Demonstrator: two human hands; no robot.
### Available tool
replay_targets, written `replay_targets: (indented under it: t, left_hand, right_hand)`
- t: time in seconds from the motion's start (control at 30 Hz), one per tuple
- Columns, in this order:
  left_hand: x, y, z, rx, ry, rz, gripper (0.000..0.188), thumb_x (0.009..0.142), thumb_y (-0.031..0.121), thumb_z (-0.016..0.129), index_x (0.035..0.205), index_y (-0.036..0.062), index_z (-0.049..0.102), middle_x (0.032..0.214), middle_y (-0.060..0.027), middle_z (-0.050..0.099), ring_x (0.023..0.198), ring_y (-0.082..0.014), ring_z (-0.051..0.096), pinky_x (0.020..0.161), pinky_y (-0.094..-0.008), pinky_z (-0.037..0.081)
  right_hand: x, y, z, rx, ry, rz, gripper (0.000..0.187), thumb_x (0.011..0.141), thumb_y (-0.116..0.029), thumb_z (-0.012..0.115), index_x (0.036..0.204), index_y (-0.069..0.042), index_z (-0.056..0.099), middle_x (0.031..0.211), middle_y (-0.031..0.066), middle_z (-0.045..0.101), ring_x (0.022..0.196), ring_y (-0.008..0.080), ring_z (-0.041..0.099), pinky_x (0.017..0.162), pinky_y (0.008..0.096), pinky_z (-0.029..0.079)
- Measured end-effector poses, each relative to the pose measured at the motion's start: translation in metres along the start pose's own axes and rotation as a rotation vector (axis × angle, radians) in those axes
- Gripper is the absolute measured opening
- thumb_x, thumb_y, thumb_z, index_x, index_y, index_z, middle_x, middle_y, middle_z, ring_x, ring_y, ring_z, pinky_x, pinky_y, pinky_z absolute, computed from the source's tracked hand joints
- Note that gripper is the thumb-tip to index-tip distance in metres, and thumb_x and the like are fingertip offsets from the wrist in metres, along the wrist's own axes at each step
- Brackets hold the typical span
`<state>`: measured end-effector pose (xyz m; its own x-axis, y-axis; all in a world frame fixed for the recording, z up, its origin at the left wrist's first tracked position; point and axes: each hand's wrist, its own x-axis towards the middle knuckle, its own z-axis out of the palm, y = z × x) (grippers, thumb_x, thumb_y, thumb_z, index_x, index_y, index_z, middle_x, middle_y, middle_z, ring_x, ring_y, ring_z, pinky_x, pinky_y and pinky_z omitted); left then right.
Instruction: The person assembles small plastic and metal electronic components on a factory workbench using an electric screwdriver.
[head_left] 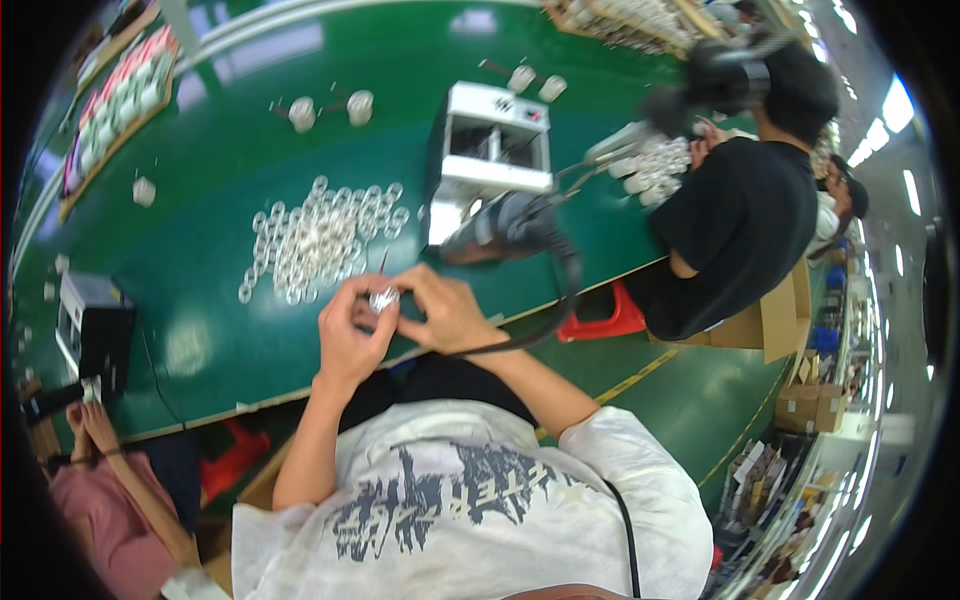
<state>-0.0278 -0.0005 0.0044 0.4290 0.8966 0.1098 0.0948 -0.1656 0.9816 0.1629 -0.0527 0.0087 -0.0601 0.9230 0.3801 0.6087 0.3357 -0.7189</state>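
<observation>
A small, round, shiny silver-and-clear part (pixel 383 299) is held up over the near side of the green table, with a thin dark reddish wire standing up from it. My left hand (pixel 350 332) pinches this part between thumb and fingers. From the other side my right hand (pixel 446 310) closes thumb and forefinger against it. The fingers hide some of its shape. Just beyond my hands, a heap of small clear-and-white ring-shaped parts (pixel 318 240) is spread on the tabletop.
Right of the heap stands a white-and-black machine (pixel 492 145), a dark device with a cable (pixel 515 230) before it. Small white cups (pixel 302 114) sit farther back. A person in black (pixel 740 220) works at the right; another in pink (pixel 120 500) sits at the left.
</observation>
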Motion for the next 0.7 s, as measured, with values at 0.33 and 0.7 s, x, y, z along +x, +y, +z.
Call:
replay_targets:
  t: [0.33,0.7]
  left_hand:
    - [0.001,0.001,0.001,-0.155,0.027,-0.029,0.019,0.097,-0.003,0.078,0.115,-0.0043,0.071,0.123,-0.0137,0.077,0.079,-0.0071,0.071,0.066,-0.0225,0.058]
    - [-0.001,-0.001,-0.002,-0.055,0.017,-0.022,0.023,0.096,-0.002,0.078,0.119,-0.0031,0.072,0.13,-0.0136,0.078,0.081,-0.005,0.072,0.071,-0.0211,0.06]
  right_hand:
    - [0.001,-0.006,-0.004,-0.008,0.001,0.025,0.046,0.083,-0.011,0.089,0.124,-0.005,0.067,0.109,0.0142,0.072,0.096,0.0347,0.076,0.08,0.0435,0.06]
    - [-0.001,0.001,0.004,-0.047,0.044,0.014,0.051,0.079,-0.008,0.09,0.126,-0.01,0.072,0.103,0.0054,0.071,0.066,0.0187,0.062,0.061,0.0333,0.052]
